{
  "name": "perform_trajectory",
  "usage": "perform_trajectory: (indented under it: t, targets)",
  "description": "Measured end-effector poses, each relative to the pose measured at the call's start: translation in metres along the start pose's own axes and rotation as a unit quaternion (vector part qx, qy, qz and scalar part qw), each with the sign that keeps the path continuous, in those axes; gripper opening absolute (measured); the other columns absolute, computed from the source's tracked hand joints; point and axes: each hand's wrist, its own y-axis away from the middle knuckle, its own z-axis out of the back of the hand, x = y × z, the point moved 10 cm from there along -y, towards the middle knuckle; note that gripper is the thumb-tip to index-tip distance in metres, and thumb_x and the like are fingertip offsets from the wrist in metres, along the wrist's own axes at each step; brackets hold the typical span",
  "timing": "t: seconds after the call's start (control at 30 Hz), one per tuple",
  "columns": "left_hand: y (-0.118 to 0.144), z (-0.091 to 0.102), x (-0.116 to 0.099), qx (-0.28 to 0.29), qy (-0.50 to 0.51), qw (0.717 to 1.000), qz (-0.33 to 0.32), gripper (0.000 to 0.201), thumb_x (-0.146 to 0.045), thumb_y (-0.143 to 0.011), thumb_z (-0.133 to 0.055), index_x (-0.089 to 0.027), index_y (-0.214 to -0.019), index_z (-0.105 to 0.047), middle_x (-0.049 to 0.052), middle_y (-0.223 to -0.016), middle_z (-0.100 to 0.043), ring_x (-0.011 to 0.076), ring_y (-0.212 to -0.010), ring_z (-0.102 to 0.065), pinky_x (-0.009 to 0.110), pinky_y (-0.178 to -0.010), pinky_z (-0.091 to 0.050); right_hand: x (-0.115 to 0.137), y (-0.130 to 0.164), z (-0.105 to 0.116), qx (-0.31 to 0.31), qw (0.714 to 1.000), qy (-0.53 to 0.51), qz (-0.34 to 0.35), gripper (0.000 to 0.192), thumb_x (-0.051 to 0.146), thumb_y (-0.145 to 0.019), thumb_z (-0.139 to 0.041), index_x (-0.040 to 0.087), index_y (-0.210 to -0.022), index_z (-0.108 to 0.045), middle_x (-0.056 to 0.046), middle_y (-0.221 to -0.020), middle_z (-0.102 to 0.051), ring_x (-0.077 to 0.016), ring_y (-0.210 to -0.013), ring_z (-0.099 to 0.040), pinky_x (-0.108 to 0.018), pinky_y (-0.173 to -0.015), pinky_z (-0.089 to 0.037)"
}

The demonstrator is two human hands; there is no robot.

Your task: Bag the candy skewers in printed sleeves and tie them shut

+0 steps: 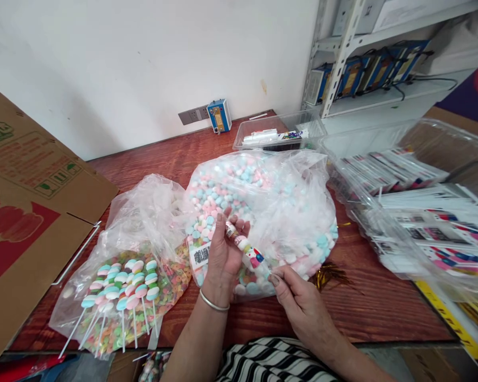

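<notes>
A candy stick in a printed clear wrapper (253, 257) slants between my two hands, over the front of a big bag of marshmallows (219, 196). My left hand (224, 252), with a silver bangle at the wrist, is turned palm up and has the wrapper's upper end between thumb and fingers. The thumb and fingertips of my right hand (298, 300) pinch its lower end. To the left, several marshmallow skewers (121, 286) on white sticks lie on a clear bag of small coloured candy rings (175, 273).
A cardboard box (35, 212) stands at the left. On the right, a clear plastic bin (350, 207) holds stacks of printed wrappers (434, 233). Behind are a smaller clear tray (239, 140), a blue device (219, 116) by the wall sockets, and a metal shelf (344, 58). Gold tinsel (329, 276) lies nearby.
</notes>
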Motion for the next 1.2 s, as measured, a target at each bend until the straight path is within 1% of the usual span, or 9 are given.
perform_trajectory:
  t: [0.1,0.2,0.43,0.53,0.63,0.73,0.83,1.03,1.2]
  targets:
    - [-0.004,-0.004,-0.003,0.011,0.011,1.0,0.004,0.013,-0.019,-0.085,-0.067,-0.014,-0.095,-0.061,-0.009,-0.06,-0.043,-0.0009,-0.043,-0.042,0.012,-0.047,-0.041,0.002,0.003,-0.002,0.0,1.0,-0.012,-0.003,0.026,0.029,-0.099,-0.039,0.021,-0.077,-0.049,0.004,-0.065,-0.047,-0.0128,-0.058,-0.044,-0.023,-0.054,-0.034]
    - [0.002,-0.005,0.012,0.004,-0.002,1.0,0.015,0.015,-0.022,-0.083,-0.07,-0.014,-0.088,-0.059,-0.01,-0.059,-0.039,-0.0017,-0.04,-0.035,0.011,-0.039,-0.031,0.004,0.0,-0.004,-0.009,1.0,-0.017,-0.003,0.025,0.029,-0.099,-0.038,0.021,-0.078,-0.049,0.004,-0.065,-0.047,-0.0129,-0.059,-0.043,-0.023,-0.055,-0.034]
    - [0.022,-0.004,0.045,0.019,-0.105,0.993,0.041,0.025,-0.031,-0.077,-0.076,-0.015,-0.089,-0.06,-0.008,-0.058,-0.046,0.0018,-0.042,-0.042,0.016,-0.044,-0.037,-0.003,-0.01,-0.009,-0.009,0.998,-0.061,-0.03,0.025,0.03,-0.097,-0.039,0.021,-0.075,-0.046,0.003,-0.067,-0.048,-0.0133,-0.06,-0.042,-0.024,-0.055,-0.035]
    - [0.018,-0.003,0.033,0.028,-0.09,0.995,0.036,0.037,-0.04,-0.078,-0.074,-0.015,-0.102,-0.062,-0.001,-0.074,-0.061,0.0102,-0.065,-0.063,0.024,-0.064,-0.052,-0.016,-0.009,-0.009,-0.004,0.992,-0.114,-0.061,0.025,0.035,-0.098,-0.04,0.022,-0.077,-0.046,0.006,-0.061,-0.04,-0.0118,-0.053,-0.035,-0.023,-0.048,-0.03]
    - [0.008,-0.003,0.007,0.032,-0.039,0.999,0.018,0.037,-0.042,-0.081,-0.07,-0.017,-0.107,-0.063,0.002,-0.087,-0.066,0.0131,-0.078,-0.066,0.029,-0.076,-0.054,-0.024,-0.001,-0.01,0.01,0.988,-0.139,-0.074,0.027,0.038,-0.099,-0.04,0.022,-0.077,-0.047,0.007,-0.059,-0.036,-0.0109,-0.05,-0.032,-0.023,-0.045,-0.026]
    - [0.001,-0.009,-0.011,0.048,-0.029,0.998,-0.004,0.023,-0.028,-0.085,-0.068,-0.017,-0.104,-0.063,-0.006,-0.071,-0.056,0.0021,-0.054,-0.052,0.017,-0.059,-0.047,-0.025,0.006,-0.015,0.031,0.988,-0.133,-0.076,0.029,0.039,-0.098,-0.041,0.022,-0.076,-0.047,0.007,-0.058,-0.037,-0.0108,-0.049,-0.032,-0.023,-0.045,-0.026]
    - [0.001,-0.01,-0.004,0.042,-0.037,0.998,-0.004,0.021,-0.022,-0.08,-0.073,-0.015,-0.097,-0.062,-0.01,-0.062,-0.042,-0.0015,-0.042,-0.036,0.013,-0.044,-0.034,-0.023,0.008,-0.018,0.028,0.988,-0.13,-0.078,0.03,0.04,-0.098,-0.04,0.022,-0.076,-0.047,0.006,-0.058,-0.037,-0.0108,-0.05,-0.033,-0.023,-0.045,-0.027]
    - [0.014,-0.006,0.037,0.019,-0.054,0.998,0.036,0.028,-0.027,-0.075,-0.078,-0.014,-0.092,-0.059,-0.01,-0.061,-0.04,-0.0016,-0.041,-0.033,0.013,-0.042,-0.032,-0.018,-0.002,-0.02,0.002,0.985,-0.149,-0.091,0.029,0.041,-0.098,-0.04,0.022,-0.077,-0.047,0.007,-0.059,-0.037,-0.0109,-0.05,-0.032,-0.023,-0.045,-0.028]
    - [0.012,0.002,0.035,0.006,-0.061,0.998,0.034,0.025,-0.027,-0.079,-0.074,-0.015,-0.093,-0.057,-0.009,-0.062,-0.041,-0.0003,-0.042,-0.036,0.014,-0.043,-0.034,-0.007,-0.012,-0.017,0.022,0.988,-0.134,-0.075,0.026,0.037,-0.095,-0.045,0.021,-0.076,-0.05,0.004,-0.063,-0.045,-0.0124,-0.058,-0.041,-0.023,-0.052,-0.034]
